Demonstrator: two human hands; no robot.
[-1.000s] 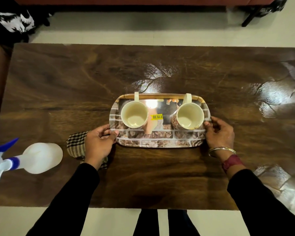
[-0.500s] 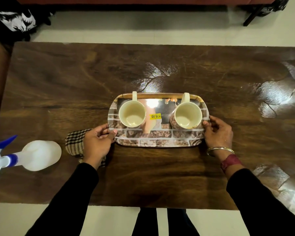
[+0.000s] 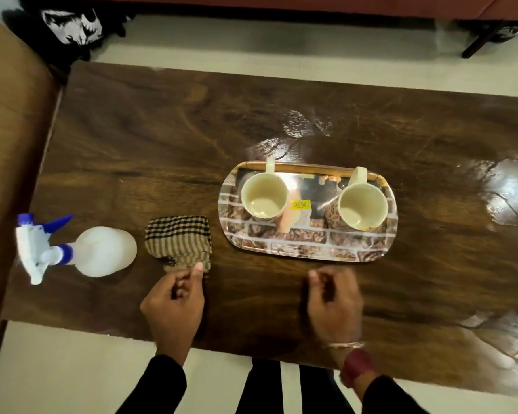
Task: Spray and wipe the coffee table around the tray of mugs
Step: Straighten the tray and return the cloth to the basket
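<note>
You are in a home living room. Past your fingers is a low wooden table with a tray of mugs. Farther off is a sofa on a tiled floor.

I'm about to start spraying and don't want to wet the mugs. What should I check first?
1. Both hands off the tray: ok.
2. Left hand free for the spray bottle: ok, though its thumb touches the cloth.
3. Right hand empty: ok.
4. Mugs upright on the tray: ok.
5. Bottle within reach, lying on the table: ok.
6. Bottle filled: cannot tell.
</note>
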